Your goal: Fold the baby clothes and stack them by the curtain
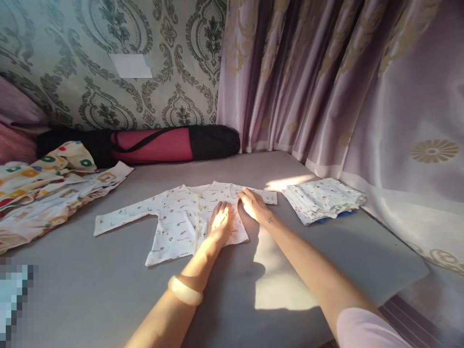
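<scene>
A small white shirt [177, 224] lies spread on the grey bed [119, 290]. The left hand [220, 223] rests flat on its front, fingers straight and close together. The right hand [253, 205] touches it beside one sleeve [268, 196], fingers curled; whether they pinch cloth, I cannot tell. Folded clothes [326, 195] lie nearby, to the right.

Two hands counted at centre: left hand [220, 223], right hand [253, 205]. One bangle [185, 291] shown at lower centre. One printed top [177, 227] spread at centre. One folded stack [326, 198] seen at right, layers not countable. One clothes heap [39, 198] seen at left, garments not separable. One long bag [155, 146] laid left of centre; one white rectangle [132, 65] shown at upper left.
</scene>
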Demonstrator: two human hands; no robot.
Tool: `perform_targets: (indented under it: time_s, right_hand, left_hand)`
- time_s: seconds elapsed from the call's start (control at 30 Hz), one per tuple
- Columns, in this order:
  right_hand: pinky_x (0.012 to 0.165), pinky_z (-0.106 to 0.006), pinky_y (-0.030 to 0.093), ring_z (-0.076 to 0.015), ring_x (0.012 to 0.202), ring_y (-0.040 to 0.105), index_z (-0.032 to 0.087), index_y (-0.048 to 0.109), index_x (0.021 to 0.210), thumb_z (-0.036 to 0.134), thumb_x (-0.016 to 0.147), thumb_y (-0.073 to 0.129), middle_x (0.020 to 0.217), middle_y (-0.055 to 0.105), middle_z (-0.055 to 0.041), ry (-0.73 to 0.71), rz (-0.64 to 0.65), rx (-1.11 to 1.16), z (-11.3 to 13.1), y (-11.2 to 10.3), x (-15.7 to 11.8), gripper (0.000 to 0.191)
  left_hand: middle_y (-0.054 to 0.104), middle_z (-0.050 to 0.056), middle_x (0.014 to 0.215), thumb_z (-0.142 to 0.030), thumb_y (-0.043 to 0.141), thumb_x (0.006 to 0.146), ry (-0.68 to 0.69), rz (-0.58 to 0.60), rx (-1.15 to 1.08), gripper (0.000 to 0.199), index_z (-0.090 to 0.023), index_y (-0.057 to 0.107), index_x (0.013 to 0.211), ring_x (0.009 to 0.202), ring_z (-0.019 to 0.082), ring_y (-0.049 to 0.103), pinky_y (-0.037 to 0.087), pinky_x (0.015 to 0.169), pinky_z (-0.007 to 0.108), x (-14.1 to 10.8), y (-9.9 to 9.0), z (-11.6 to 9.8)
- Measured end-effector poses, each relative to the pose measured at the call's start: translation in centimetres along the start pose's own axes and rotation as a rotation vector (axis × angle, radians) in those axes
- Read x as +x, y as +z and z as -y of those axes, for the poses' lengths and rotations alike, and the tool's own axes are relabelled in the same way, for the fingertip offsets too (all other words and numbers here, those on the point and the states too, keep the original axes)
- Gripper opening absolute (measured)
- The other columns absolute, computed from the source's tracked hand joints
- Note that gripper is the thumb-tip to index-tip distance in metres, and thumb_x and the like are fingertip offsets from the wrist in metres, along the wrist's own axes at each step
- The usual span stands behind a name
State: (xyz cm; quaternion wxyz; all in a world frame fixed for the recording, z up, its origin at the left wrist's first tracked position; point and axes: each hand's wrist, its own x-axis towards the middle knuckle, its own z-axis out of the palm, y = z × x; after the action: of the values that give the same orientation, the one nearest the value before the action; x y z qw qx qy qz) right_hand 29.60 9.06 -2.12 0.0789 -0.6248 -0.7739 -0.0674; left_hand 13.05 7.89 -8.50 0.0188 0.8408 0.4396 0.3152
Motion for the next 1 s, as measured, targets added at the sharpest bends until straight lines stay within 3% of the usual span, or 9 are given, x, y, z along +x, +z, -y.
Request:
perform_targets:
  time_s: [0.1, 0.27, 0.43, 0.57, 0.83, 1.0]
  right_hand:
    - [0.083, -0.030, 0.044, -0.0214, 0.098, 0.057, 0.019, 0.065, 0.102, 0.009, 0.092, 0.039, 0.111, 0.062, -0.0098, -0.068, -0.023, -0.026, -0.8, -0.2, -0.1, 0.030]
    - [0.083, -0.028, 0.042, -0.0195, 0.099, 0.053, 0.016, 0.062, 0.106, 0.008, 0.083, 0.051, 0.112, 0.058, -0.0093, -0.181, -0.028, 0.021, -1.5, -0.7, -0.7, 0.027]
    - [0.083, -0.029, 0.042, -0.0210, 0.100, 0.054, 0.016, 0.063, 0.105, 0.007, 0.075, 0.051, 0.112, 0.057, -0.0095, -0.160, -0.027, 0.079, -1.7, -0.4, -1.2, 0.033]
    - [0.087, -0.031, 0.045, -0.0228, 0.106, 0.053, 0.019, 0.063, 0.107, 0.008, 0.074, 0.051, 0.114, 0.058, -0.0082, -0.132, -0.033, 0.153, -1.9, 0.2, -1.5, 0.037]
    - [0.095, -0.029, 0.045, -0.0202, 0.114, 0.053, 0.021, 0.065, 0.115, 0.008, 0.081, 0.048, 0.120, 0.062, -0.0061, -0.053, -0.029, 0.227, -2.0, 0.3, -1.6, 0.040]
    - [0.094, -0.030, 0.046, -0.0212, 0.113, 0.058, 0.020, 0.067, 0.115, 0.006, 0.090, 0.039, 0.121, 0.064, -0.0088, 0.079, 0.020, 0.141, 0.7, -1.6, -1.4, 0.040]
  left_hand:
    - [0.058, 0.021, 0.133, -0.025, 0.034, 0.097, -0.001, 0.011, 0.077, 0.040, -0.007, 0.050, 0.130, 0.134, 0.031, 0.045, 0.040, 0.110, 0.049, -0.2, -0.1, -0.5]
    - [0.048, 0.023, 0.144, -0.038, 0.039, 0.097, -0.030, 0.179, 0.203, 0.054, -0.006, 0.046, 0.139, 0.136, 0.039, 0.040, 0.032, 0.112, 0.057, -0.1, -2.1, -2.2]
    - [0.042, 0.025, 0.148, -0.065, 0.043, 0.089, -0.036, 0.257, 0.206, 0.078, -0.009, 0.042, 0.143, 0.138, 0.044, 0.035, 0.028, 0.111, 0.061, 0.2, -2.9, -2.7]
    - [0.038, 0.026, 0.150, -0.075, 0.041, 0.084, -0.069, 0.309, 0.174, 0.090, -0.008, 0.041, 0.144, 0.139, 0.045, 0.031, 0.024, 0.111, 0.063, 0.4, -2.8, -2.7]
    - [0.039, 0.028, 0.149, -0.070, 0.038, 0.089, -0.041, 0.314, 0.200, 0.086, -0.004, 0.041, 0.144, 0.139, 0.044, 0.034, 0.026, 0.111, 0.062, 0.5, -3.2, -3.3]
    - [0.047, 0.026, 0.144, -0.053, 0.033, 0.098, 0.028, 0.288, 0.227, 0.064, -0.006, 0.045, 0.140, 0.138, 0.036, 0.039, 0.032, 0.111, 0.056, 0.5, -6.3, -2.5]
